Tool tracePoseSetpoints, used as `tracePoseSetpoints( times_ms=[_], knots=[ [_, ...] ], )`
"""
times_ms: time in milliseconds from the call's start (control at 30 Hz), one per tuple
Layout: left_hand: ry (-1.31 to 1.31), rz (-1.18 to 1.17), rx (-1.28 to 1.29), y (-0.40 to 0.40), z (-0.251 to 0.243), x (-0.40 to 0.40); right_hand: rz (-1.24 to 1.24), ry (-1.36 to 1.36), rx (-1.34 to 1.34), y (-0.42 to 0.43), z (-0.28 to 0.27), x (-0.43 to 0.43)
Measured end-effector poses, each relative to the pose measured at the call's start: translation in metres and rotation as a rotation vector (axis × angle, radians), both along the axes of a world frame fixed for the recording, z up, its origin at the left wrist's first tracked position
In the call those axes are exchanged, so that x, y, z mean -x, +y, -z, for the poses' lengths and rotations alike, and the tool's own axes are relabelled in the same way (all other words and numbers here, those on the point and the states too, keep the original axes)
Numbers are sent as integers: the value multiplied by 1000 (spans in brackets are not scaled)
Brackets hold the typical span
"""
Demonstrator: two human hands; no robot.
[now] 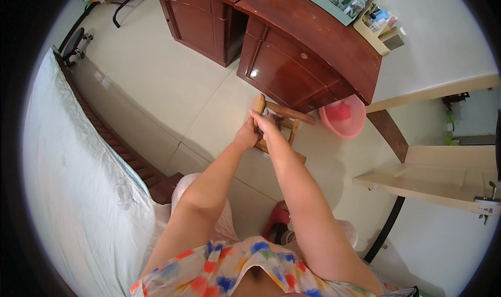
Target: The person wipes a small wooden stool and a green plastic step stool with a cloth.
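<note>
A small wooden stool lies tipped on the tiled floor before me, its seat edge towards the left and its legs pointing right. My left hand grips the near part of the seat. Beside it, my right hand has its thumb along the seat rim, and its fingers reach in towards the underside. A whitish-grey patch, perhaps cloth, shows by the right fingers; what it is cannot be told. Both hands partly cover the seat.
A reddish-brown wooden desk stands beyond the stool, with a pink plastic basin at its right corner. Left is a bed with a pale sheet. An open door stands right. A red slipper is on one foot.
</note>
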State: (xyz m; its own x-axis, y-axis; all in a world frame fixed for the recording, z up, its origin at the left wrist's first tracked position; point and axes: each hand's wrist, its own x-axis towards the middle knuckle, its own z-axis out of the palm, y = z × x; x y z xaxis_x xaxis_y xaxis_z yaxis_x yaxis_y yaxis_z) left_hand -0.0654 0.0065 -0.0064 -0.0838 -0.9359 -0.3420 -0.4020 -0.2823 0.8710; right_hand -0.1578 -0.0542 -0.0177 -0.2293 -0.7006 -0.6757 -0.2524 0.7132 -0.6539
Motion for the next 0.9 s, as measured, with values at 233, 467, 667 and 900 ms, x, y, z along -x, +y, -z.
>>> tracePoseSetpoints(
  times_ms=[233,467,667,900],
  knots=[
    [139,-8,-240,-3,-19,-8,-67,-17,65,10,-7,-5],
    [472,-12,-305,-29,-2,-17,-34,-423,257,30,-23,54],
    [264,-165,-231,-31,-7,41,127,-444,171,57,-75,140],
    [-142,-10,-120,-15,-6,134,468,-376,283,125,-81,226]
  ],
)
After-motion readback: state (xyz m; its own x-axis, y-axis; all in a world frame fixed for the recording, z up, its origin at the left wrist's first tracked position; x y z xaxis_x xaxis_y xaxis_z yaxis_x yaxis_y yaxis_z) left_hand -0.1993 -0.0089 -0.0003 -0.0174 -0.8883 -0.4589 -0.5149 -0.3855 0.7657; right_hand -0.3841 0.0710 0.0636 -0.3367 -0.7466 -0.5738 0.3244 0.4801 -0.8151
